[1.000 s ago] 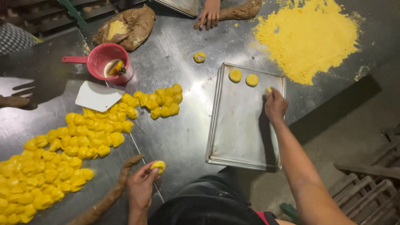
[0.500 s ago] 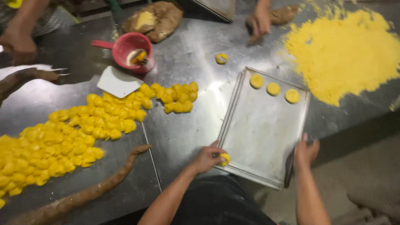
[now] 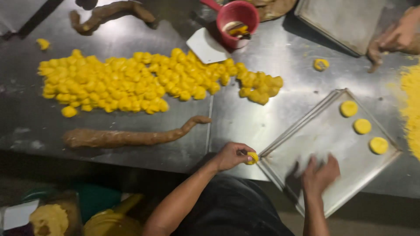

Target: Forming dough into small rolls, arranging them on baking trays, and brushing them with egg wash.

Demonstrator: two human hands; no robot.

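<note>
- Your left hand (image 3: 234, 156) is closed round a yellow dough ball (image 3: 252, 157), pinched at the fingertips, right at the near-left corner of the metal tray (image 3: 306, 144). Half a sec ago it held the same ball at about the same spot, so no release yet.
- Your right hand (image 3: 320, 175) has come in from the tray's near edge and now lies over the tray's near part, fingers spread wide, holding nothing; it's blurred, so exact contact w/ the tray I can't tell.
- Tray sits at the near-right edge of the steel table (image 3: 131, 131), skewed. Three flattened yellow discs (image 3: 362, 126) in a row along its far-right side, same count as half a sec ago, so judging by that, nothing new placed.
- Big heap of yellow dough balls (image 3: 131, 85) across the table's middle-left; a brown dough rope (image 3: 127, 136) near the front edge, untouched.
- Red cup (image 3: 237, 19) and white scraper (image 3: 206, 46) toward the far edge; another person's hand (image 3: 393, 39) at the far-right corner by a second tray (image 3: 341, 19).
</note>
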